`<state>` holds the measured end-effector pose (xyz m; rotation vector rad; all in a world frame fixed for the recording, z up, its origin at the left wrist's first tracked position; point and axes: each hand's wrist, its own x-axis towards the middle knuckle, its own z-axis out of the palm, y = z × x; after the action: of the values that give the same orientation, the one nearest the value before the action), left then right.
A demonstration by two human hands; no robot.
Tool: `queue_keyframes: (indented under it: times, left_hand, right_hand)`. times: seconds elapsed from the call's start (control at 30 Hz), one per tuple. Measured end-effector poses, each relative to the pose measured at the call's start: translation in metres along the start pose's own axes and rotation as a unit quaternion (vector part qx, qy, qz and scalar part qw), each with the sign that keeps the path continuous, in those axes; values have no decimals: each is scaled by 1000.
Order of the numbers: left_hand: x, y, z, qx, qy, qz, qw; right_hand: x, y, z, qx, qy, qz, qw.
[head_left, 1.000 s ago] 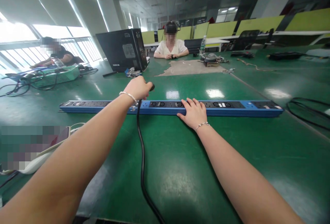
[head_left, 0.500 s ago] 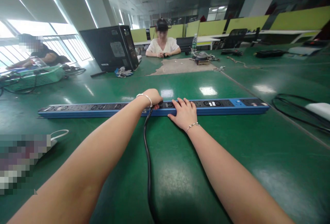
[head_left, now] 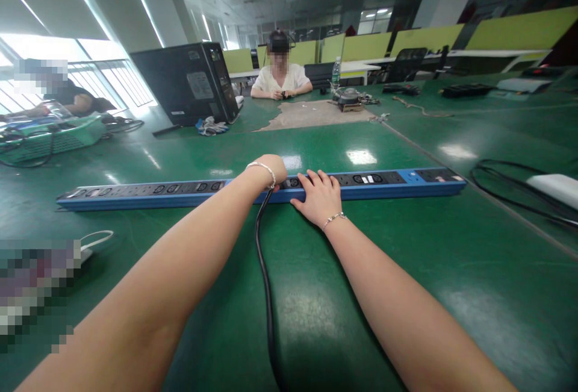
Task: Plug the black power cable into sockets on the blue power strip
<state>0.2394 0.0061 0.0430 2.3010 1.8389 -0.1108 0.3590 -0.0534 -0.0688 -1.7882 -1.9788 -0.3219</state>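
A long blue power strip [head_left: 392, 192] with rows of black sockets lies across the green table [head_left: 316, 308]. My left hand [head_left: 270, 170] is closed around the end of a black power cord [head_left: 263, 259] over the strip's middle. The plug itself is hidden under the fingers, so how far it sits in a socket cannot be seen. From there the cord runs down toward my body. Just to the right, my right hand [head_left: 320, 198] rests spread on the strip, fingers on its top and thumb along the front edge, holding nothing.
A black computer case [head_left: 180, 82] stands at back left, with gloves [head_left: 212, 127] beside it. Left of it sits a green basket [head_left: 76, 133] with cables. Across the table a person [head_left: 280, 76] sits; another is at far left. Black cable [head_left: 501, 178] lies at right.
My left hand has rolled over and shifted slightly right along the strip, hiding the plug end more. The right hand stays on the strip. The whole view has shifted a little.
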Motion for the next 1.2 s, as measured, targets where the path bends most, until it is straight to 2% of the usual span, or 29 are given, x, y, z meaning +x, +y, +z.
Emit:
queue_keyframes:
  times: [0.1,0.2,0.3,0.47,0.67,0.8,0.97,1.07,1.13,1.2]
  left_hand:
    - [0,5,0,51,-41,6,998]
    - [0,5,2,92,-56,12,994]
    - [-3,-1,6,89,-45,15,995]
    - [-5,-11,18,30,-21,-8,999]
    - [-1,-8,27,0,-6,-36,999]
    - [-5,-11,30,-6,38,-49,998]
    - [-19,-38,34,-17,107,0,994]
    - [-26,-61,42,-11,180,-12,983]
    - [-28,-74,52,5,206,41,978]
    - [-28,-82,64,20,198,93,976]
  right_hand:
    - [0,0,0,-1,-2,1,1000]
    - [0,0,0,-4,-1,1,1000]
    - [0,-1,0,-6,1,0,1000]
    - [-1,-1,-1,-4,-3,-1,1000]
    - [0,-2,0,3,8,4,1000]
    - [0,-2,1,2,8,3,1000]
    - [0,-2,0,5,7,7,1000]
    - [0,-3,-1,7,5,13,1000]
    - [1,-5,-3,10,6,19,1000]
    - [2,-9,-5,31,12,4,999]
